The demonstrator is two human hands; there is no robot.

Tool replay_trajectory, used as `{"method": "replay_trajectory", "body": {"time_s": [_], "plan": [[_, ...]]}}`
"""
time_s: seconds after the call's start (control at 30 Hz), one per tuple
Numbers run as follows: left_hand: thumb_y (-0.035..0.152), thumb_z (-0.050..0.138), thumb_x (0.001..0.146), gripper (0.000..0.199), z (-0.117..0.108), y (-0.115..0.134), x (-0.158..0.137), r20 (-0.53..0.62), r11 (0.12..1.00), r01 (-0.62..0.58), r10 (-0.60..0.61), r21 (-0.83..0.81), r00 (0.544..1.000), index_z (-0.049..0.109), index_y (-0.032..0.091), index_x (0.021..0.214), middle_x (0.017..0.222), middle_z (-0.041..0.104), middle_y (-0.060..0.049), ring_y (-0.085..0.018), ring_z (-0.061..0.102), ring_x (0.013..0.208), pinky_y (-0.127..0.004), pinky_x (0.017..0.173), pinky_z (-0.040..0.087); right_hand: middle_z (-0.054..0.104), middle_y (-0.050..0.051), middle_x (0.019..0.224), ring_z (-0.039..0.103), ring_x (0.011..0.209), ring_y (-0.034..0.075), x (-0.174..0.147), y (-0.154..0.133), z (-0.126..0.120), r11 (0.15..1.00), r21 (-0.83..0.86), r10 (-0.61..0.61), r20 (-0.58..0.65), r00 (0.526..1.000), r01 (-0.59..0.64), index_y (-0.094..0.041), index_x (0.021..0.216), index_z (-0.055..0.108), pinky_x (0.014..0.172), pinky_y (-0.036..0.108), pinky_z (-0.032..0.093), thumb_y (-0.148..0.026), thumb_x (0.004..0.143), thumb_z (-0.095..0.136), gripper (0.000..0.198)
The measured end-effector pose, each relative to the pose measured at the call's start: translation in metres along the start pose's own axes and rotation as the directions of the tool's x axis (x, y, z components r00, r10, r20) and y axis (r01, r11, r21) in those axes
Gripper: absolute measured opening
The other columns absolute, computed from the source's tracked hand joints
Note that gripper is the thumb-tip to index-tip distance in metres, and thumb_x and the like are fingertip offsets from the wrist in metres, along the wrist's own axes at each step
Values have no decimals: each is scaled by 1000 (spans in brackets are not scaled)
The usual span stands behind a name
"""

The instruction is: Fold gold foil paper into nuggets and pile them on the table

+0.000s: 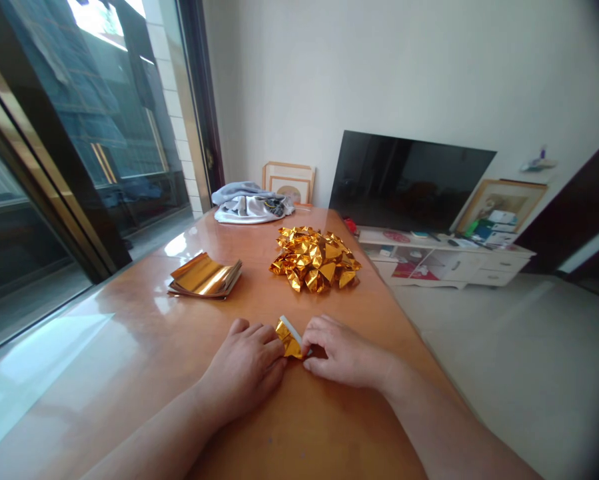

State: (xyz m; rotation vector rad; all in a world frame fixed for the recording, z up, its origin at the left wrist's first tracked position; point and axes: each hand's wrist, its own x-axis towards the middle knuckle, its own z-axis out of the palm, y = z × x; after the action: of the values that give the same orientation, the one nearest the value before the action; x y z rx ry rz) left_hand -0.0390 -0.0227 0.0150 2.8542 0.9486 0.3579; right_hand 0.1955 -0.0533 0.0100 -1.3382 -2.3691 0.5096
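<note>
Between my two hands lies a small piece of gold foil paper (pixel 290 339), partly folded, with a pale strip of its other side showing along one edge. My left hand (pixel 252 360) is closed on its left side, fingers curled and resting on the table. On the other side my right hand (pixel 342 350) pinches the paper's right edge between thumb and fingers. Beyond the left hand sits a stack of flat gold foil sheets (pixel 204 277). A heap of folded gold foil pieces (pixel 314 260) stands farther back, past the right hand.
The glossy wooden table (pixel 144 373) reaches toward the wall. Bundled grey cloth (pixel 249 203) lies at its far end before framed pictures (pixel 289 179). Rightward stand a white cabinet (pixel 459 267) and a large television (pixel 409 180). A sliding glass door (pixel 79 133) borders the left.
</note>
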Motion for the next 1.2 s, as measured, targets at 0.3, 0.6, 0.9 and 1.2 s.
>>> {"method": "replay_trajectory", "body": {"time_s": [0.3, 0.6, 0.9, 1.2], "plan": [[31, 44, 99, 28, -2, 1, 3, -4, 998, 48, -48, -30, 999, 66, 23, 83, 87, 65, -4, -21, 58, 87, -38, 78, 33, 63, 1, 93, 55, 91, 18, 1, 0, 1, 1000, -6, 6, -17, 1000, -6, -22, 86, 67, 81, 27, 41, -21, 84, 68, 2], [33, 45, 99, 29, 7, -3, 9, -12, 985, 146, -148, -91, 989, 61, 20, 78, 90, 64, -3, -19, 59, 87, -33, 76, 36, 61, 2, 89, 53, 86, 17, 6, 0, 9, 996, -37, 78, -50, 996, -80, -20, 79, 61, 76, 27, 38, -18, 88, 60, 9], [37, 47, 98, 24, 21, -12, 13, -19, 959, 225, -231, -171, 973, 60, 22, 85, 92, 64, -2, -19, 60, 87, -32, 76, 38, 59, 0, 87, 52, 84, 16, 8, -2, 15, 987, -41, 153, -89, 984, -157, -21, 79, 54, 72, 27, 35, -17, 85, 60, 9], [38, 48, 98, 22, 25, -12, 15, -24, 951, 251, -260, -178, 965, 58, 22, 87, 91, 64, -2, -19, 61, 85, -31, 75, 39, 62, -1, 89, 54, 84, 16, 4, 0, 11, 986, 27, 167, -92, 982, -165, -23, 90, 54, 70, 26, 35, -20, 84, 64, 11]]}}
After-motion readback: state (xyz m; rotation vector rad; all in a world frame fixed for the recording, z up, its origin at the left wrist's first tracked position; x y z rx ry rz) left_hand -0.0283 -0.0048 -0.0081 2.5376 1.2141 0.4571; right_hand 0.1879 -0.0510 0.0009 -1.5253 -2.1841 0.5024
